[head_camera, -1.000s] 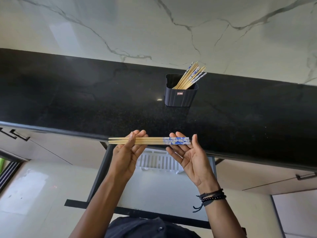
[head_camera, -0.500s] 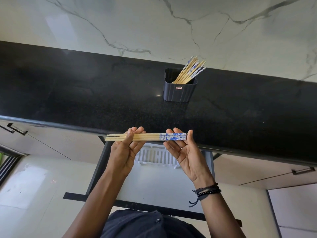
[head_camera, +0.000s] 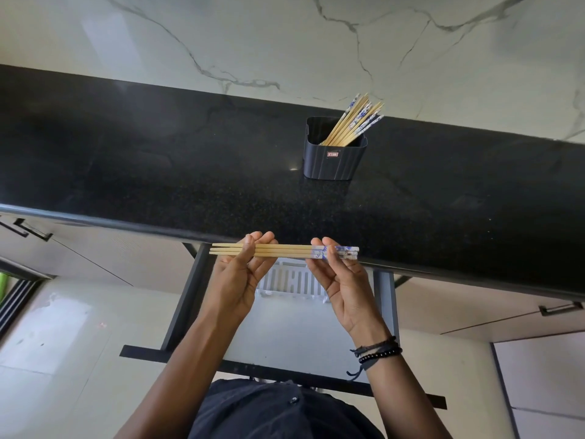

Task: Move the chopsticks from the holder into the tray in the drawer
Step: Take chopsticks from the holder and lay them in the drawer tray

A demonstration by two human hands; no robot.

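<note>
A small bundle of wooden chopsticks (head_camera: 285,251) with blue-patterned ends lies level across both my hands, above the open drawer (head_camera: 186,296). My left hand (head_camera: 240,274) pinches the plain ends between thumb and fingers. My right hand (head_camera: 338,277) pinches the patterned ends. Below them, partly hidden by my hands, a white slotted tray (head_camera: 291,282) sits at the back of the drawer. The dark holder (head_camera: 334,156) stands on the black counter (head_camera: 158,172) beyond, with several more chopsticks (head_camera: 354,122) leaning to the right in it.
The counter's front edge runs just behind the held chopsticks. Closed cabinet fronts with dark handles (head_camera: 28,229) flank the drawer. A marble wall (head_camera: 285,42) rises behind the counter. The drawer's grey floor (head_camera: 300,331) shows in front of the tray.
The right hand has closed its thumb over the patterned ends, where it earlier lay flat beneath them. The bundle has stayed level at the counter's edge.
</note>
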